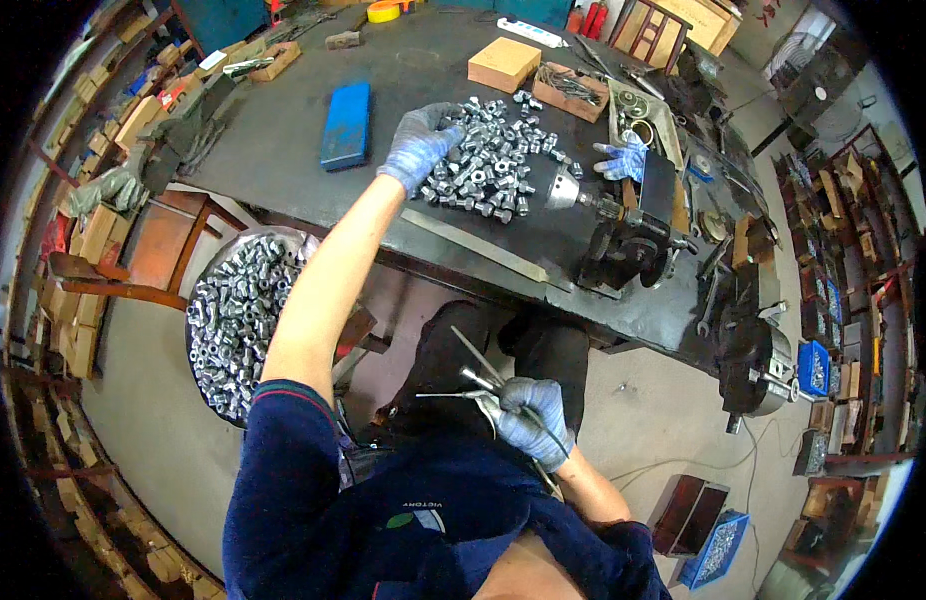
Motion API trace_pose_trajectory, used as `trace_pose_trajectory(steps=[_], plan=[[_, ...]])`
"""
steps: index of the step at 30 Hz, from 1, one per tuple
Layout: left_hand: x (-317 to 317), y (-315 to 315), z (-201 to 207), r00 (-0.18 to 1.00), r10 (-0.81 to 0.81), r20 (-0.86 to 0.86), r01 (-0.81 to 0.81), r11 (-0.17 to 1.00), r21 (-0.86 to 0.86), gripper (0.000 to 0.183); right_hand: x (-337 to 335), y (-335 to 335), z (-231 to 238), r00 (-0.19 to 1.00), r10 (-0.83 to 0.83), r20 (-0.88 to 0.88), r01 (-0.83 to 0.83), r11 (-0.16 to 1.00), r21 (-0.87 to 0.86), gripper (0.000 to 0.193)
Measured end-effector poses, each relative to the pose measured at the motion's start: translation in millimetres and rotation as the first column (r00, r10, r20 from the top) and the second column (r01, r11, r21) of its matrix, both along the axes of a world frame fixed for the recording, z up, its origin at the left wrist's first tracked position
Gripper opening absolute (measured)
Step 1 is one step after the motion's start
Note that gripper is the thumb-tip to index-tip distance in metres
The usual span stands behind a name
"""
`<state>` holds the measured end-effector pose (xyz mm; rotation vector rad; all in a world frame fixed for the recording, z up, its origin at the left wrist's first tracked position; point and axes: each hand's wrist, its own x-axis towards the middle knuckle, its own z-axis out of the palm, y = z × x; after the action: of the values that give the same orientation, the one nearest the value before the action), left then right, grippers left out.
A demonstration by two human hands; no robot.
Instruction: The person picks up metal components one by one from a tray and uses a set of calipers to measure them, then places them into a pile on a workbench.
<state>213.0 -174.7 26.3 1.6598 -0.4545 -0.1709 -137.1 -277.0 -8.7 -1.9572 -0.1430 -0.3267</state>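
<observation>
My left hand (420, 145), in a grey-blue glove, reaches out over the dark workbench (283, 160). It rests on the left edge of a pile of small metal nuts (495, 168) with its fingers spread and bent over them. My right hand (531, 420), also gloved, stays low near my lap. It is closed on a few thin metal rods (475, 372) that stick out up and to the left.
A small machine with a chuck (583, 200) stands right of the pile, with a loose glove (623, 158) beside it. A blue box (346, 123), a wooden block (503, 63) and a parts tray (571, 90) lie farther back. A round basin of nuts (238, 320) sits at my left, and a vise (748, 360) is at the right.
</observation>
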Motion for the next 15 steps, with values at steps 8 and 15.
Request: trace_pose_trajectory(steps=[8, 15], plan=[[-113, 161, 6, 0.828, -0.529, 0.189, 0.074, 0.436, 0.897, 0.035, -4, 4, -3, 1.000, -0.027, -0.013, 0.027, 1.000, -0.002, 0.035], [-203, 253, -38, 0.906, -0.384, -0.176, 0.225, 0.087, 0.970, 0.028, 5, 16, -3, 0.992, 0.112, -0.061, -0.114, 0.993, -0.026, 0.032]])
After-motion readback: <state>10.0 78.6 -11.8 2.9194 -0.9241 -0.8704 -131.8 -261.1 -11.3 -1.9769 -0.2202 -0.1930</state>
